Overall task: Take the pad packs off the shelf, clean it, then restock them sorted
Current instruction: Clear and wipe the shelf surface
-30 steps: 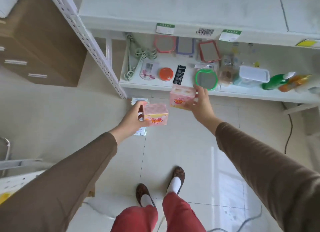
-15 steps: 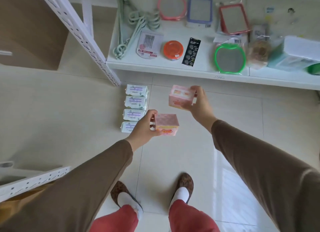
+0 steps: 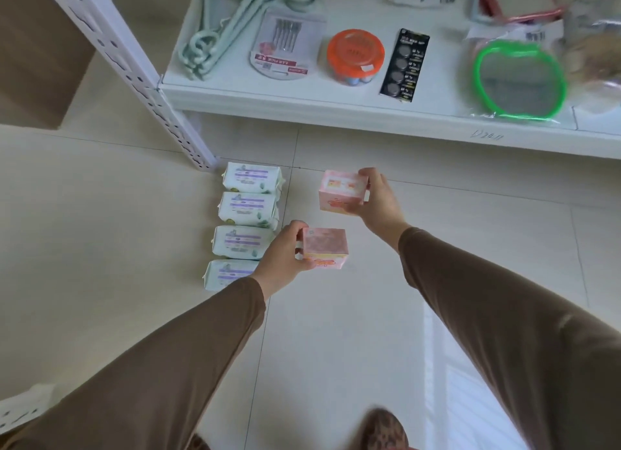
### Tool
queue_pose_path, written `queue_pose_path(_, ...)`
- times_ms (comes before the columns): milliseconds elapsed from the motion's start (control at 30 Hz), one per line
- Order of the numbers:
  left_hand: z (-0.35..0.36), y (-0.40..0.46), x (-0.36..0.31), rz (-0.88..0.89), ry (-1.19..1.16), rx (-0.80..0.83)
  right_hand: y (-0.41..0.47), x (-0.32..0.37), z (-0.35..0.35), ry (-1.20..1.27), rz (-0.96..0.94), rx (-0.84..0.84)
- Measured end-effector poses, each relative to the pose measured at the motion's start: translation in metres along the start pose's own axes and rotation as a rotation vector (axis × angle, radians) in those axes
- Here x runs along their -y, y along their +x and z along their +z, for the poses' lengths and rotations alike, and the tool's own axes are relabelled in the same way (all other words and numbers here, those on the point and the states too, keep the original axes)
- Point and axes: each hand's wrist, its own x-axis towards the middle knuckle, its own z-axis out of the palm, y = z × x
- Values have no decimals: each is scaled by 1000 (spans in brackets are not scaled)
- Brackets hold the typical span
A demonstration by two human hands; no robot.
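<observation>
Pink, soft-wrapped and roughly box-shaped, two pad packs are held above the pale tiled floor (image 3: 437,248), one in each hand. The left hand (image 3: 285,254) grips the nearer pink pack (image 3: 325,248) by its left end, thumb on top and fingers curled beneath. The right hand (image 3: 378,199) grips the farther pink pack (image 3: 341,190) from its right side, fingers wrapped over the top edge and thumb along the lower front. The two pink packs are near each other but apart, the farther one closer to the front edge of the white shelf board (image 3: 336,108).

Four white pad packs with purple and green print lie on the floor in a single column starting just beside the foot of the white perforated shelf post (image 3: 141,80): the first (image 3: 252,178) at the post, the second (image 3: 248,207) and third (image 3: 242,242) below it, and the fourth (image 3: 225,274) partly hidden behind the left wrist and brown sleeve (image 3: 168,365).

On the shelf board, near its left corner, lie pale green plastic hangers (image 3: 208,46), then a carded set of small forks (image 3: 285,46), an orange-lidded round jar (image 3: 355,57), a black card of button batteries (image 3: 405,64) and a green-framed mirror in a clear wrapper (image 3: 519,80). A patterned slipper (image 3: 386,429) shows at the bottom edge.
</observation>
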Motion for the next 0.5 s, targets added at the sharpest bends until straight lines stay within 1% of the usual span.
queue_pose_path(233, 10, 53, 36, 54, 109, -72, 54, -39, 41, 21, -47, 33)
queue_pose_path(500, 11, 95, 50, 88, 263, -144, 100, -53, 70, 91, -91, 112)
